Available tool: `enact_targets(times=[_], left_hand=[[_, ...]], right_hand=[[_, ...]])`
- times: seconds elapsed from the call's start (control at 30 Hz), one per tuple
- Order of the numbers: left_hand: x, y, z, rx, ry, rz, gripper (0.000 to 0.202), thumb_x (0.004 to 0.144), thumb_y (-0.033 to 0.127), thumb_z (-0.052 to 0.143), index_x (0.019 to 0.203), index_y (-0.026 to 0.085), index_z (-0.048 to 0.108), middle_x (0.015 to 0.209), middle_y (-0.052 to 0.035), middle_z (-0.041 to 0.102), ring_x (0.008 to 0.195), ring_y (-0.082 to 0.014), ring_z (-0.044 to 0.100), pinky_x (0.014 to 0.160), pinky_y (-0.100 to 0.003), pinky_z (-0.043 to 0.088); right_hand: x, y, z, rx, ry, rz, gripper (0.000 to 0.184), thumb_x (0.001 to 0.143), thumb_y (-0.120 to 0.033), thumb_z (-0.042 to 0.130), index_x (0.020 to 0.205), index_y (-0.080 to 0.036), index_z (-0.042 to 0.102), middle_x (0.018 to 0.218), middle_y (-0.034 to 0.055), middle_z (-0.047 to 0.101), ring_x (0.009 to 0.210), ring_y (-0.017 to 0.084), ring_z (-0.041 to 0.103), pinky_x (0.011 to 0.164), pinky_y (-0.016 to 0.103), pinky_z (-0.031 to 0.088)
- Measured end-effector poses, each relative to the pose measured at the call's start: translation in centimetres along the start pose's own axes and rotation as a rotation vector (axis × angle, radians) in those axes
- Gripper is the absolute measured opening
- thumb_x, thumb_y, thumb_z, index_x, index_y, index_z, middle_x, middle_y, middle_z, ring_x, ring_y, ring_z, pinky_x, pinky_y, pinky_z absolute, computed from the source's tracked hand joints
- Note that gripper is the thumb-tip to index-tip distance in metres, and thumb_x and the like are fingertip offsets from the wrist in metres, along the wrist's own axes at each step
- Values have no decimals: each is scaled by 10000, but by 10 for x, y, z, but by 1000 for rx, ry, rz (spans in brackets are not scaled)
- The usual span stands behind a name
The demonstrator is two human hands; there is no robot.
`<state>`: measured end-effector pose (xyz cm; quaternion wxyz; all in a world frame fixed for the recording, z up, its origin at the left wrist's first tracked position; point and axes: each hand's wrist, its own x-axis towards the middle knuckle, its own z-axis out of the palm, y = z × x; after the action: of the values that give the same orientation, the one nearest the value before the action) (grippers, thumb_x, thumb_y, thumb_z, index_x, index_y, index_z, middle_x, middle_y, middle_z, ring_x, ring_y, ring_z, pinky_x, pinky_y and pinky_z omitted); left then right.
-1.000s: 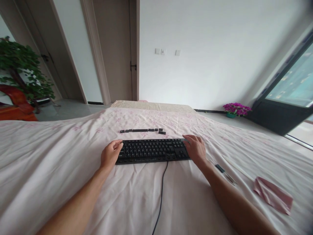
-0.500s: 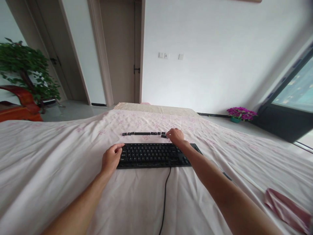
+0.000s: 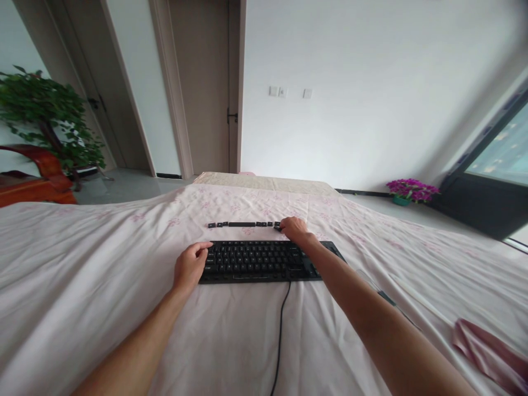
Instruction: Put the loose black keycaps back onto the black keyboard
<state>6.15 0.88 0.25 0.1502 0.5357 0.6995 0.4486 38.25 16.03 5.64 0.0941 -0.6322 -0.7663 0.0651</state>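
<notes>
A black wired keyboard (image 3: pixel 264 261) lies on the pale pink sheet (image 3: pixel 103 264). Beyond it sits a row of loose black keycaps (image 3: pixel 243 224), among them one long bar. My left hand (image 3: pixel 188 267) grips the keyboard's left end, thumb on top and fingers curled. My right hand (image 3: pixel 294 229) reaches over the keyboard's far edge to the right end of the keycap row, its fingers bent down onto the last keycaps; what they pinch is hidden. My right forearm crosses the keyboard's right end.
The keyboard cable (image 3: pixel 280 324) runs toward me. A dark thin tool (image 3: pixel 388 298) and a folded pink cloth (image 3: pixel 490 357) lie at the right. A potted tree (image 3: pixel 45 121) stands at the left, a flowerpot (image 3: pixel 408 191) by the window, doors behind.
My right hand left the keyboard's right end and moved forward to the right end of the keycap row, where it has stayed for the last half second. The left hand kept its grip.
</notes>
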Motion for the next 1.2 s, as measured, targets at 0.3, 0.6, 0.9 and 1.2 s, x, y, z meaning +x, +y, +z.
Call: enact_targets(times=[0.3,0.6,0.9,1.2], left_hand=[[-2,2,-1,17,0,5,281,823,286,498,977,270,732,1051,10,740,996,-203,662,899,-304,485],[-2,-5,1,43,16,16,280,808,300,516,979,279,737,1042,8,743,976,-215,669,861,-310,500],[-1,-9,1,45,16,30,291,801,314,514,984,278,737,1043,6,741,971,-217,666,835,-301,505],[-4,-1,-2,35,8,15,287,795,295,501,958,271,737,1025,4,744,968,-213,665,847,-304,495]], right_hand=[[-29,29,-20,621,-64,-45,308,733,-315,709,1000,-164,736,772,25,722,604,100,576,552,199,430],[-100,37,-27,861,-108,-63,260,628,-266,755,872,-177,747,802,21,743,720,157,659,703,258,501],[-138,51,-23,399,29,-266,209,722,-190,680,905,-245,765,880,-7,737,781,174,664,742,274,503],[-146,43,-22,122,119,-524,195,825,-171,620,947,-249,751,933,14,722,920,183,633,843,289,474]])
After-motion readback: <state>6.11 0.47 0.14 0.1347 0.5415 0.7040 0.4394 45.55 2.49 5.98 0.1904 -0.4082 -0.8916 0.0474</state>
